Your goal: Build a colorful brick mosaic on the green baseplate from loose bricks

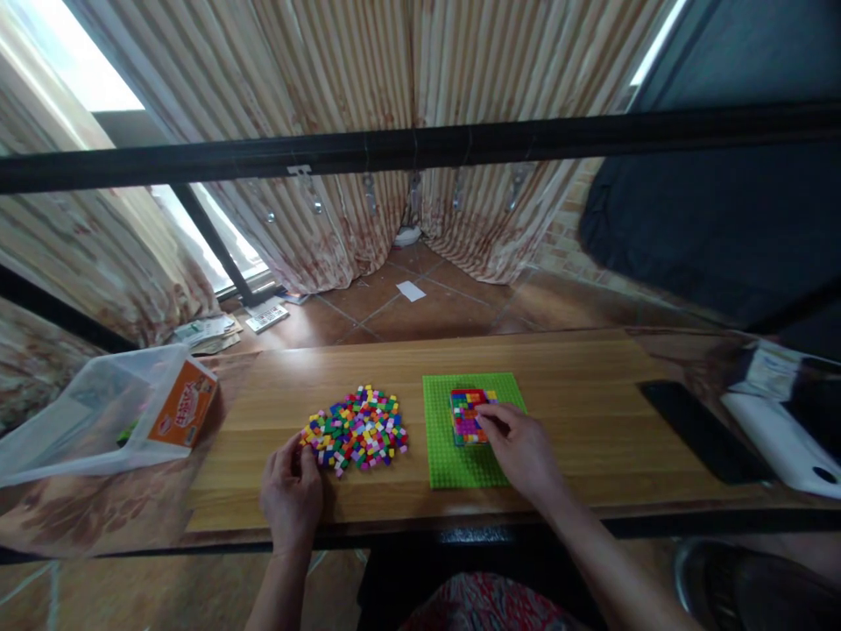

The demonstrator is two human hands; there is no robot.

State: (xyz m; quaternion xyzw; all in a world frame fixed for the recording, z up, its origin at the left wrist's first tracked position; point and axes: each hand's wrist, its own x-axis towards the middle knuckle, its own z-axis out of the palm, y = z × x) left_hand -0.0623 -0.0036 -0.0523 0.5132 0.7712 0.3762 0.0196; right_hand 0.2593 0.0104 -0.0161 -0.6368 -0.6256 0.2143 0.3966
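Observation:
A green studded baseplate (440, 469) lies on the wooden board, and a small block of many-coloured bricks (466, 419) stands on it. My right hand (519, 443) is over the right side of that block, thumb and fingertips pinched together at its top. Whatever they pinch is too small or hidden to make out. To the left is a loose pile of small coloured bricks (361, 429). My left hand (293, 491) rests at the pile's left edge, fingers curled and the thumb apart from them, fingertips touching the outermost bricks. No brick shows clearly inside it.
A clear plastic bin (98, 412) with an orange label stands at the far left. On the right lie a black phone-like slab (703, 429) and a white device (781, 447). A black metal bar (420, 151) crosses beyond the wooden board (591, 377).

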